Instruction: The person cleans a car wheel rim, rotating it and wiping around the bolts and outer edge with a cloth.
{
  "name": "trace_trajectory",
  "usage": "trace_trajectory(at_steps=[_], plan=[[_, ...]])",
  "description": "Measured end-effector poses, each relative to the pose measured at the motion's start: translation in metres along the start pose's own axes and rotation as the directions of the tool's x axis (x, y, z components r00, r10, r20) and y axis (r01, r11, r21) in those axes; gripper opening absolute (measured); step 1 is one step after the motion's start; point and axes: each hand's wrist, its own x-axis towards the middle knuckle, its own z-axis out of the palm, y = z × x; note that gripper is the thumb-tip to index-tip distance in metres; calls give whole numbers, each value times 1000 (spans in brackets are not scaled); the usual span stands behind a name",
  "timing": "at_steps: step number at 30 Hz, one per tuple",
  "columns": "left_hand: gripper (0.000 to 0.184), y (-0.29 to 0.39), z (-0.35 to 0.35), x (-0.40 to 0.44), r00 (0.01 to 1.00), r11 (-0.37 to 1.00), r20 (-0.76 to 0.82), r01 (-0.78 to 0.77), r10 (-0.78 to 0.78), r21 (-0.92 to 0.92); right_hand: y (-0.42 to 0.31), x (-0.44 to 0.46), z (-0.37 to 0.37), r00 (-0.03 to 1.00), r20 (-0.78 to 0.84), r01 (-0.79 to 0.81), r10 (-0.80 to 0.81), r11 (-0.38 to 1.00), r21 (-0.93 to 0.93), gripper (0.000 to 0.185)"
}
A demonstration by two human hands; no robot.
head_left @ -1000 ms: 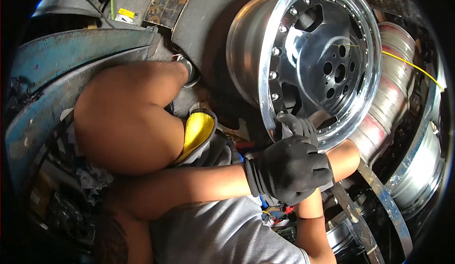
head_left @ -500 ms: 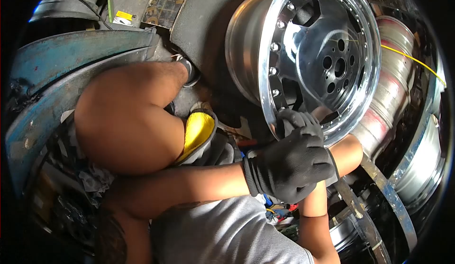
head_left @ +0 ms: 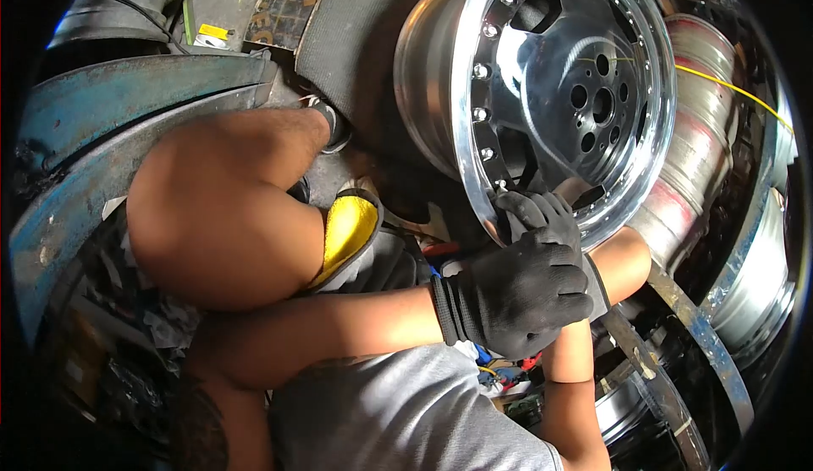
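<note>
A polished wheel (head_left: 550, 90) with a dark, mirror-like face and a ring of small bolts stands tilted before me. My right hand (head_left: 542, 214), in a black glove, is at the wheel's lower rim, its fingers curled beside a rim bolt. Just below and partly over it, my left hand (head_left: 529, 293), also in a black glove, is closed with bent fingers. What either hand holds, if anything, is hidden by the gloves. Yellow fabric with a dark edge (head_left: 349, 234) lies by my bent left leg.
A worn, red-marked metal cylinder (head_left: 686, 141) lies right of the wheel, a yellow cord (head_left: 737, 90) crossing it. Blue-painted curved metal (head_left: 127, 94) lies left. A dark mat (head_left: 356, 39) is under the wheel. Metal bars (head_left: 703, 344) and another rim (head_left: 758, 276) sit lower right.
The view has shifted slightly, so the wheel appears a little further left and up. Both gloved hands stay close together at the lower rim, with little change in their grip.
</note>
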Motion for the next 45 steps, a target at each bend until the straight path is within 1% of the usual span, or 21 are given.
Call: trace_trajectory(at_steps=[3,9,17,23,29,30,31,32,35,38,41,43,45], plan=[[31,-4,-2,-2,1000,1000,-5,0,0,-12,15,-9,4,995,-37,90,-89,995,40,46],[31,8,7,12,998,998,13,-55,55,-42,0,-20,0,997,-58,59,-57,998,34,48],[31,72,60,92,956,936,-12,-290,293,-198,-3,-16,-2,998,-54,48,-45,998,42,51],[31,115,91,130,916,876,-38,-393,399,-281,-5,-15,-5,998,-37,48,-46,998,48,53],[32,124,97,138,906,857,-59,-417,420,-301,-4,-16,-9,999,-19,44,-43,998,53,55],[32,122,94,138,907,857,-59,-415,418,-304,-4,-15,-10,999,-15,43,-42,998,55,55],[32,115,90,130,922,877,-68,-384,381,-290,-4,-15,-12,999,-10,43,-42,997,60,55],[32,120,93,138,910,862,-60,-409,411,-301,-4,-15,-15,999,-3,40,-40,997,63,56],[32,119,94,139,904,856,-47,-419,425,-305,-3,-20,-28,999,25,30,-32,996,80,57],[32,118,94,141,901,857,-40,-424,432,-293,-5,-29,-52,998,70,-6,-2,994,111,58],[32,117,93,142,903,863,-21,-418,430,-284,-4,-37,-85,991,119,-80,61,983,164,59],[32,117,90,145,901,864,-6,-418,434,-280,3,-47,-106,991,71,-123,111,972,200,57],[32,116,90,148,896,863,2,-427,444,-270,17,-53,-122,985,-51,-149,167,956,253,52]])
